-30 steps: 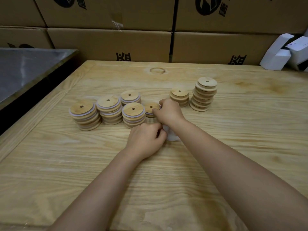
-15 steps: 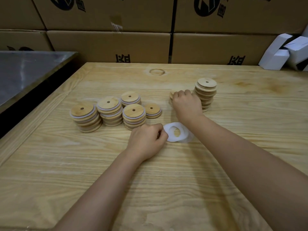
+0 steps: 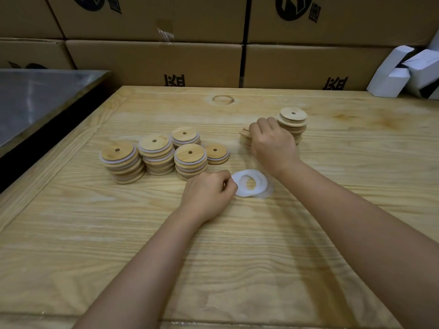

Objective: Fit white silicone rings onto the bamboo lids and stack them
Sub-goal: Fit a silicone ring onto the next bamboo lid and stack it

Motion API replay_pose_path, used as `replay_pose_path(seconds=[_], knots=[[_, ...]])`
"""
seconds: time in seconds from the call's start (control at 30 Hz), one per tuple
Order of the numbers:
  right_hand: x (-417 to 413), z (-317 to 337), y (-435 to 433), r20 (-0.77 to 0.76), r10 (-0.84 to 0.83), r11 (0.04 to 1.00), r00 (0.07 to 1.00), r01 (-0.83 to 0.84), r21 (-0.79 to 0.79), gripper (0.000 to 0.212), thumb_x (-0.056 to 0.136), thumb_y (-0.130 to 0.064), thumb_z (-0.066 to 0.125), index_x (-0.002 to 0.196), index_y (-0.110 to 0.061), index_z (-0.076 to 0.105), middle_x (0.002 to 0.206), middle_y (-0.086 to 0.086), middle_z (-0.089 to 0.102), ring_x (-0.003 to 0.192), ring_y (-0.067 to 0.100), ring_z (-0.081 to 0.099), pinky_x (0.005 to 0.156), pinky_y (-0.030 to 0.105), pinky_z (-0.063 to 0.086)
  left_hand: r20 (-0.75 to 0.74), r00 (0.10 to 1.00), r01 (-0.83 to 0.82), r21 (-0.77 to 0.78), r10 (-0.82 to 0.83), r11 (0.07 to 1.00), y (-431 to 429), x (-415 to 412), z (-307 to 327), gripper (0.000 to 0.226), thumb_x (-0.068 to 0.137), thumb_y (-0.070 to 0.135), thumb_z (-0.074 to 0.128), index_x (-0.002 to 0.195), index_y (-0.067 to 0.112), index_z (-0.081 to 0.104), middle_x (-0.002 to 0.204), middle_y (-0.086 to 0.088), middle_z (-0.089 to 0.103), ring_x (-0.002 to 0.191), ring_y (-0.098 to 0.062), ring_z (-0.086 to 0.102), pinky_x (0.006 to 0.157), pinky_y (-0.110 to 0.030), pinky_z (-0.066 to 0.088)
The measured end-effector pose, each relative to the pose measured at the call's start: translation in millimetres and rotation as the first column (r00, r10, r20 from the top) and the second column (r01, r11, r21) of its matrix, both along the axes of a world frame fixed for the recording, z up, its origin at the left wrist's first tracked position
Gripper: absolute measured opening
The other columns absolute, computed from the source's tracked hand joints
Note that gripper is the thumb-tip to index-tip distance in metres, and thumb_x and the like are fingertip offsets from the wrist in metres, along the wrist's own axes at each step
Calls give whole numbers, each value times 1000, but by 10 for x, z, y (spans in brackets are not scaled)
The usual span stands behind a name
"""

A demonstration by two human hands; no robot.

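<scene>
We are cataloguing the bench [image 3: 237,257] left to right.

1. Steel surface [image 3: 35,98], lying off the bench edge at ten o'clock.
2. Ringed lid stacks, white edges showing between the bamboo: outer stack [image 3: 121,160], second stack [image 3: 155,150], rear stack [image 3: 185,136], front stack [image 3: 190,160], and a short stack [image 3: 216,153] at three o'clock of the front one, all sitting close together.
3. Left hand [image 3: 209,193], knuckles up and fingers curling, fingertips meeting the nine o'clock edge of the rings. We cannot tell whether it is pinching one.
4. White silicone rings [image 3: 251,184], lying in a loose flat pile near bench centre.
5. Right hand [image 3: 273,143], at one o'clock of the rings, fingers curling round and gripping a low stack of bare lids [image 3: 245,138].
6. Tall stack of bare lids [image 3: 293,119], standing just beside that hand at one o'clock.
7. White cartons [image 3: 392,74], leaning at the far right corner. Cardboard boxes [image 3: 154,60] are lining the back.
</scene>
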State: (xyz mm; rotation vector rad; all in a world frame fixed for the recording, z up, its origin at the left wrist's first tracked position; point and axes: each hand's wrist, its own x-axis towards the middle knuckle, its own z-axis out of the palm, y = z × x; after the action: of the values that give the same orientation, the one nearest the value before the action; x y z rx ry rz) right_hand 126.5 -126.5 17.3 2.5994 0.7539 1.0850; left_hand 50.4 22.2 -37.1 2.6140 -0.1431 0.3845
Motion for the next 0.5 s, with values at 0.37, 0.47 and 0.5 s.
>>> replay_pose_path(seconds=[0.37, 0.47, 0.5], knots=[[-715, -254, -10, 48, 368, 787, 929, -338, 516, 18, 74, 8, 61, 90, 4, 67, 89, 16, 67, 82, 34, 63, 80, 36, 47, -142, 985, -114, -959, -93, 261, -120, -34, 262, 38, 99, 37, 38, 89, 10, 62, 72, 0, 71, 46, -13, 60, 35, -18, 40], [-773, -311, -4, 14, 421, 784, 907, -372, 498, 19, 79, 0, 59, 94, 2, 69, 97, 15, 67, 88, 35, 63, 82, 40, 49, -140, 986, -127, -981, -86, 147, -254, -45, 253, 22, 95, 27, 52, 88, 8, 61, 73, -6, 65, 64, -18, 63, 48, -24, 49], [-780, -328, -9, -16, 432, 793, 902, -370, 484, 20, 79, -3, 58, 96, 0, 69, 99, 14, 67, 90, 34, 62, 81, 41, 49, -123, 991, -114, -986, -62, 122, -299, -50, 237, 15, 95, 20, 54, 90, 6, 60, 74, -8, 63, 64, -18, 62, 48, -24, 50]])
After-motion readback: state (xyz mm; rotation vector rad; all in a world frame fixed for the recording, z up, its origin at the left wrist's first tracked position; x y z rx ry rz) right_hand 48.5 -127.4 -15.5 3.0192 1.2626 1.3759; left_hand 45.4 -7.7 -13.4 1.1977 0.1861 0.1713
